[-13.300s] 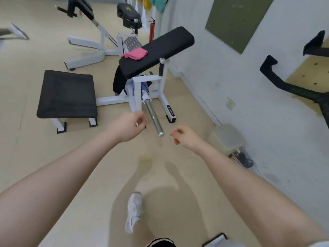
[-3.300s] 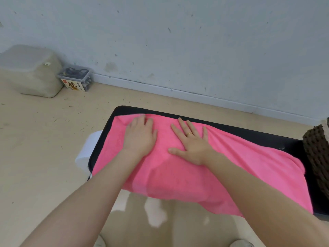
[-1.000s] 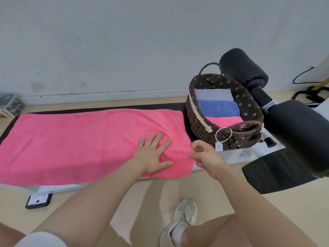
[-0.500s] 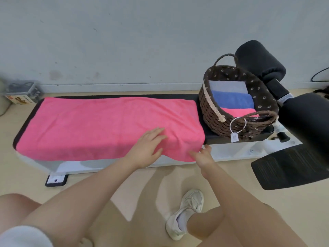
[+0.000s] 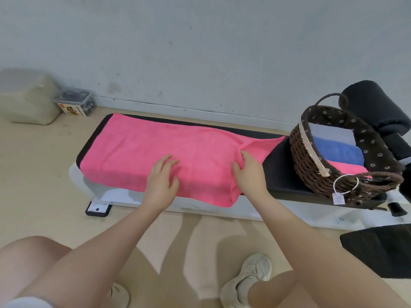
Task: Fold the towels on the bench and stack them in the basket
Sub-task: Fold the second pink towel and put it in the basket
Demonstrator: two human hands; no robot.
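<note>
Left hand (image 5: 162, 177) resting on pink towel (image 5: 138, 152) mid-frame with fingers loosely bent, right hand (image 5: 249, 174) gripping the towel's lifted right end, towel spread along black bench (image 5: 279, 174), basket (image 5: 311, 172) of folded towels at right

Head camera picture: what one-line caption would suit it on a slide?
Right hand grips the pink towel near its end on the bench, left hand rests on it; basket holds folded towels.

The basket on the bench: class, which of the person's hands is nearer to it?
Right. The right hand grips the pink towel's end nearest the basket, with bare black bench between them. The left hand rests mid-towel, farther away.
</note>
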